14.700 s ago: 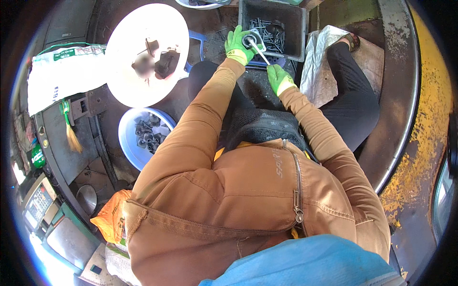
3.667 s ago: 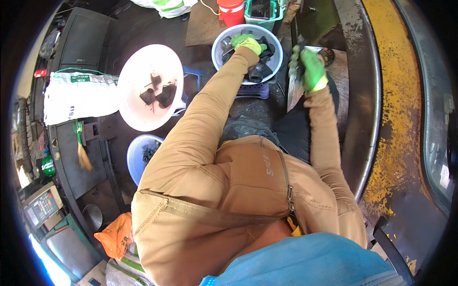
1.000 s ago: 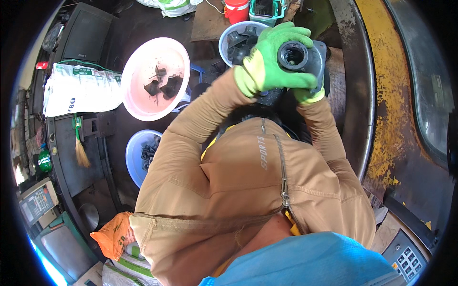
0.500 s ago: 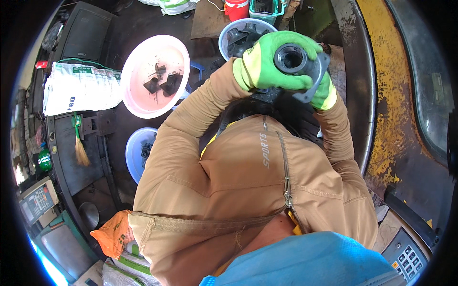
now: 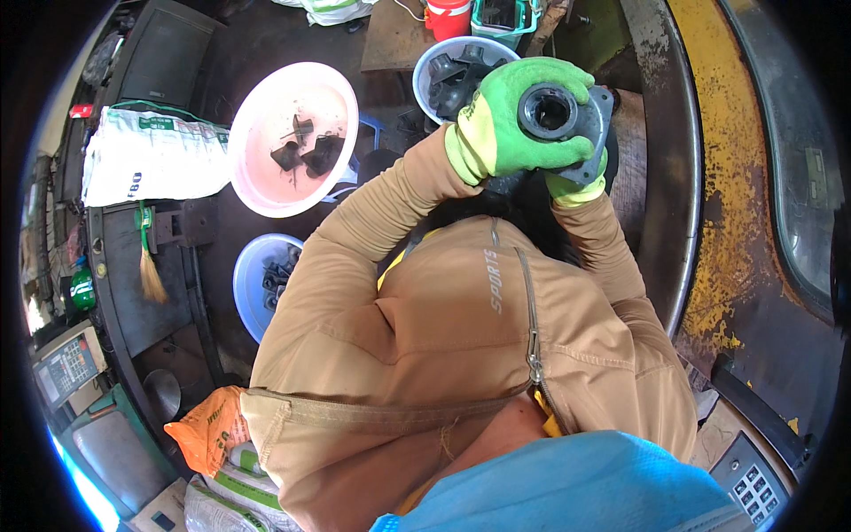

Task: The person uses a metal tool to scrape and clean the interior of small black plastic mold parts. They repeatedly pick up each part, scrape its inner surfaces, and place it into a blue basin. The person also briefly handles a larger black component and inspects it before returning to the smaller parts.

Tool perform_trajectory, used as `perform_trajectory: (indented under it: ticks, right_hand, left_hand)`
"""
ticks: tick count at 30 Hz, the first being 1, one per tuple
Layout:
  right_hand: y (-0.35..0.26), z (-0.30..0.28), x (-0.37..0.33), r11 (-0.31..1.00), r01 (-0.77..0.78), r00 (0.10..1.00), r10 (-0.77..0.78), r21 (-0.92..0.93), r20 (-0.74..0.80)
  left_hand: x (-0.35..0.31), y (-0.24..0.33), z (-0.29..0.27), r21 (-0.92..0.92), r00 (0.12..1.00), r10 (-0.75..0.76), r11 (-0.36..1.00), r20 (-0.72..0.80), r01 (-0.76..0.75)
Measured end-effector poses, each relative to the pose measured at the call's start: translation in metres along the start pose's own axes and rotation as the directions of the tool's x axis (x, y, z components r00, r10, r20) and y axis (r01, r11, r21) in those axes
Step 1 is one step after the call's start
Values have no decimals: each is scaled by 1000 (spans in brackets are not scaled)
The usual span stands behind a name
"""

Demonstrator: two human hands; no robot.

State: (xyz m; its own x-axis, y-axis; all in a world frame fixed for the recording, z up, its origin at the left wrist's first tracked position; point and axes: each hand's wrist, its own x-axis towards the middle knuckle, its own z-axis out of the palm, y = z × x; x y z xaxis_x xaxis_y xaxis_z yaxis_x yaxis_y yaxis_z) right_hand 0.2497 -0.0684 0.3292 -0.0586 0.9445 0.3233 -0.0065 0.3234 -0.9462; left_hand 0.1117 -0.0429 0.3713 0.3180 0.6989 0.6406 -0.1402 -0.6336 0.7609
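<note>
Dark floor (image 5: pixel 275 40) is stretching beneath the clutter, with twelve o'clock pointing to the top of your view. At one o'clock you are holding up a black, hollow, round-collared fitting with a flat, square-looking flange (image 5: pixel 570 115), its opening facing you. Your left hand (image 5: pixel 505 124), gloved in bright green, is clamping around the collar. Your right hand (image 5: pixel 580 183) is sitting behind the flange, too hidden to tell whether it is gripping. You seem to be steadying the fitting and viewing its open end; any next move is probably calling for a firm left grip while the right adjusts.

Toward twelve, a round, pale blue plastic tub (image 5: pixel 420 89) is holding dark pieces. Between ten and eleven, a wide, round, pink plastic basin (image 5: pixel 266 97) is holding a few more; at nine, a round blue plastic basin (image 5: pixel 248 284) is too.

Your brown zipped jacket (image 5: pixel 425 355) is carrying pale chest lettering (image 5: pixel 495 282). At ten, a white sack (image 5: pixel 160 173) is showing dark and green print; at eight, an orange plastic bag (image 5: pixel 208 430) is bearing dark print.
</note>
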Motion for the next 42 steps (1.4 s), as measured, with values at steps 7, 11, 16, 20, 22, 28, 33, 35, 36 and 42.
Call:
perform_trajectory:
  ticks: [7,11,16,20,22,28,33,35,36,42]
  right_hand:
    - [-18,-20,-1,993,107,851,-63,-54,521]
    - [-18,-27,-4,994,-83,852,30,78,522]
    - [-19,-43,-6,951,-282,736,298,-126,607]
    - [-12,-34,-3,951,-296,693,281,-94,664]
    - [-8,-23,1,987,-86,761,154,-138,630]
    - [-2,-6,19,975,-62,907,-34,212,420]
    - [-2,7,6,986,120,959,-145,117,241]
    - [-7,8,5,974,212,954,-188,-80,232]
    - [-9,8,6,951,253,951,-210,-178,227]
    - [-28,-13,18,986,92,824,4,-139,567]
  left_hand:
    - [-2,5,-10,11,991,38,999,132,-40]
    - [-1,8,-13,-168,965,9,985,262,37]
    - [2,-3,-17,-287,816,192,957,545,-33]
    - [11,-17,-14,-432,607,308,899,733,66]
    - [19,-17,-21,-380,518,278,919,809,100]
    - [16,5,-44,438,943,-68,895,326,-87]
    - [-2,-6,-10,137,998,53,989,-29,-49]
    - [-4,-6,-13,110,997,76,991,-6,-75]
    - [-3,-5,-17,100,996,76,992,47,-80]
    - [-1,9,-26,64,959,92,992,267,-113]
